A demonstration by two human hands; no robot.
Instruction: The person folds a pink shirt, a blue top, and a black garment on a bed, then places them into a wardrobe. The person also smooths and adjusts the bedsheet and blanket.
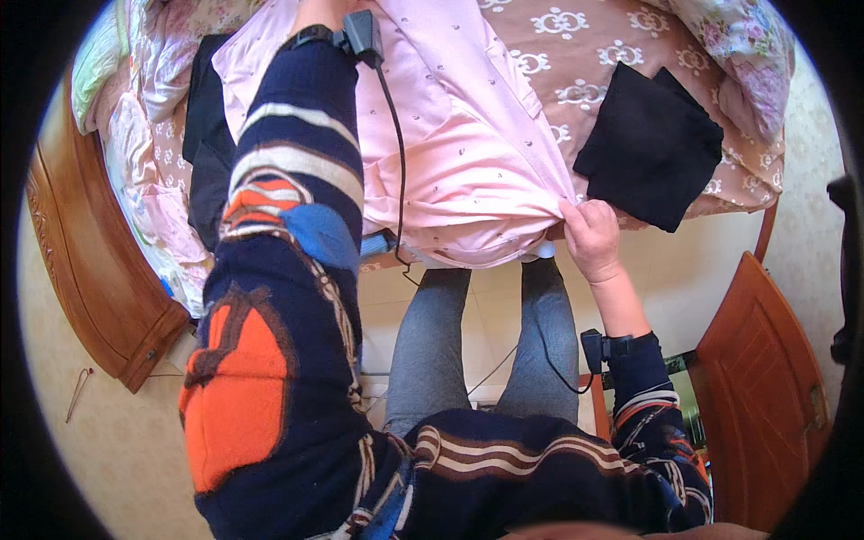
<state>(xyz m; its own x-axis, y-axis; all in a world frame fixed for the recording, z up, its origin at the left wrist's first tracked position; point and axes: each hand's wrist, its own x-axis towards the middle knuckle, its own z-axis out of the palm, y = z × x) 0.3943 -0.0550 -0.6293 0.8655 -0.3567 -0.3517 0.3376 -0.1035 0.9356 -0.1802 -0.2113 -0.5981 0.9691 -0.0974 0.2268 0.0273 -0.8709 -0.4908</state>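
Observation:
A pink garment (441,135) with small dark prints lies spread over the bed, its near part bunched in folds and hanging over the bed's front edge. My right hand (592,236) is closed on its right edge, pulling the cloth taut between finger and thumb. My left arm reaches far across the garment's left side. Only the wrist and back of my left hand (322,13) show at the top rim; its fingers are out of the picture. A folded black garment (650,146) rests on the bed to the right of the pink one.
A brown patterned sheet (589,52) covers the bed. Dark cloth (205,153) lies left of my arm, and floral bedding (742,54) is heaped at the far right. A carved wooden bed end (99,261) stands left, a wooden door (760,387) right. Cables (399,153) run from my wrist devices.

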